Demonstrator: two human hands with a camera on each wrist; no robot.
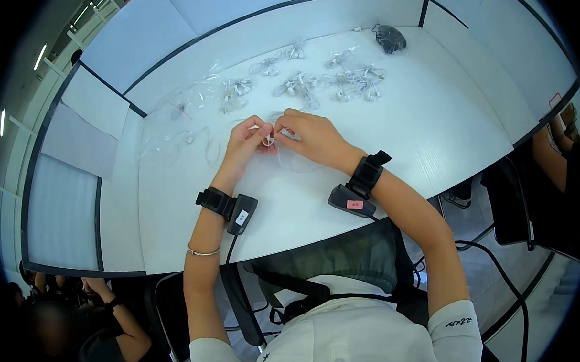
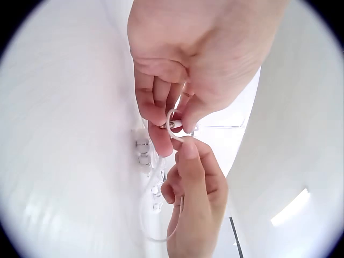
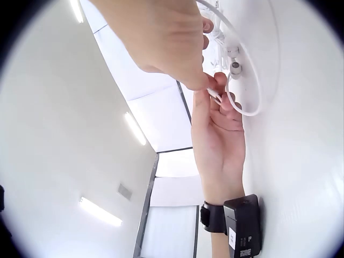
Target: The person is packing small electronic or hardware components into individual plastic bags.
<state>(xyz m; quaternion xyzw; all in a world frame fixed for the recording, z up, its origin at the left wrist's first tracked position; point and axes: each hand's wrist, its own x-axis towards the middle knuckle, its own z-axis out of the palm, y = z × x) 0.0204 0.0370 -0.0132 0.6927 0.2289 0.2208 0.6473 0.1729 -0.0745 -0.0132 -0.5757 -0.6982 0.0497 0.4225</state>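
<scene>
My left hand [image 1: 243,143] and right hand [image 1: 314,138] meet fingertip to fingertip low over the white table. Between them is a thin white earphone cable [image 2: 144,207], bent into a small loop. The left thumb and fingers pinch it by a short white plug with a metallic part [image 2: 174,124]. With thumb and forefinger, my right hand [image 2: 196,199] pinches the cable at the bottom of the small loop. A longer bend of the cable [image 3: 257,97] hangs beside the hands in the right wrist view.
Several coiled white earphones [image 1: 297,85] lie beyond my hands. Clear plastic bags [image 1: 204,80] are spread at the left, with a loose white cable [image 1: 208,148] nearby. A dark pouch [image 1: 390,39] sits at the back right. Low partition panels [image 1: 277,35] edge the table [image 1: 428,129].
</scene>
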